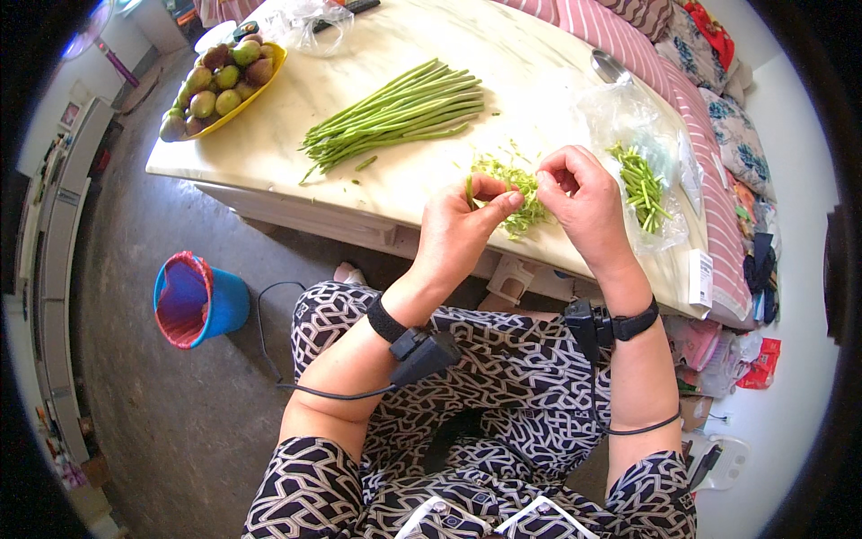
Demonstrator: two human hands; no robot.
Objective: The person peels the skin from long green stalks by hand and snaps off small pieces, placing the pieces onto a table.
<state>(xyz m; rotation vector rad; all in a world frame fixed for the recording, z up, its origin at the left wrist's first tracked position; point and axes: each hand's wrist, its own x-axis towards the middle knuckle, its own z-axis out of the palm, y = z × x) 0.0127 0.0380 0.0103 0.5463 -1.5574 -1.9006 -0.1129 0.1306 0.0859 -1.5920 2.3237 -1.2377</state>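
Note:
My left hand (465,219) pinches a short piece of green stem (469,191) between thumb and fingers, above the table's front edge. My right hand (582,199) is just to its right, thumb and index fingertip brought together; whether a thin strip is between them cannot be made out. Under and behind both hands lies a loose heap of pale green peelings (522,217). A bundle of long green stems (397,116) lies further back to the left. Right of my right hand, short cut green pieces (640,185) rest on a clear plastic bag (663,232).
A yellow bowl (273,71) of figs (215,84) stands at the left end of the marble-patterned table (262,158). A metal dish (606,65) and a small white box (700,277) are at the right. On the floor stands a blue bin (232,303) with a red liner.

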